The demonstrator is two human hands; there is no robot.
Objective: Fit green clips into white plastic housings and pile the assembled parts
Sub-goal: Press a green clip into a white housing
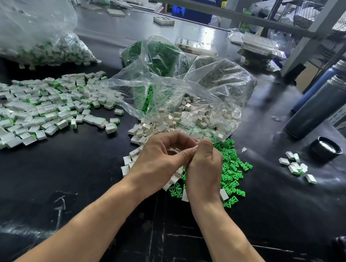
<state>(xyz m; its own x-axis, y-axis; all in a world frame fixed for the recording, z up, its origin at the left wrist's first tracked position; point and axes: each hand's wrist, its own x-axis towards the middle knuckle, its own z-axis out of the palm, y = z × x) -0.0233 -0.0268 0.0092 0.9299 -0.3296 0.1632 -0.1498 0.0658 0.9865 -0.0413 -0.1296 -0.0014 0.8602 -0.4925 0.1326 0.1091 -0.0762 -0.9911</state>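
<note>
Your hands meet at frame centre over the loose parts. Your left hand [162,158] and right hand [203,169] both curl their fingers and pinch one small white housing [194,147] between the fingertips; whether a clip sits in it, you cannot tell. Green clips [231,171] lie scattered right of your hands, too many to count. The assembled pile [42,109] spreads at middle left. Three clear bags [171,83] lie above, and two bottles [321,106] at right.
</note>
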